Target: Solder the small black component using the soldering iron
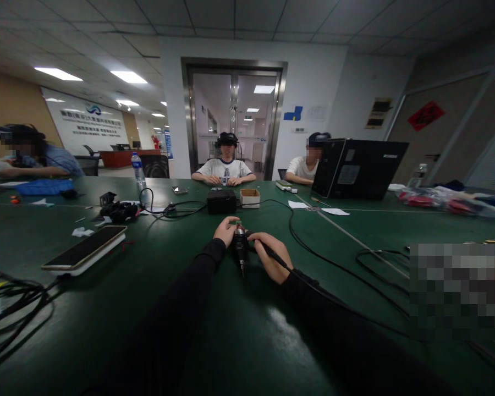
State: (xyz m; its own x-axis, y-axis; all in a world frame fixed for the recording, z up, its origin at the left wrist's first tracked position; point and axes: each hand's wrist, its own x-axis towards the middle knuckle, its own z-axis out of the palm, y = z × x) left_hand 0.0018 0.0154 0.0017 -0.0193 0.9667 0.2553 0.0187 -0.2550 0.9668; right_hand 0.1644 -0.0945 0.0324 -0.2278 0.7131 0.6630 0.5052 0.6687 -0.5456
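Note:
In the middle of the table, a black and silver tool (241,246) with a thin pointed tip lies with that tip toward me. At its far end is a small reddish part, too small to make out. My left hand (224,232) is on the left of this tool, fingers closed at the far end; what they pinch is hidden. On the other side, my right hand (275,257) grips a black pen-shaped soldering iron (272,253) like a pencil. Its front end is close to the black and silver tool, and its cord runs back along my right forearm.
Beyond my hands stand a black box (221,202) and a small open carton (249,198). Black cables (309,242) cross the table at right. A phone (86,250) and coiled cables (16,308) lie left. A computer case (361,168) stands far right. Several people sit around.

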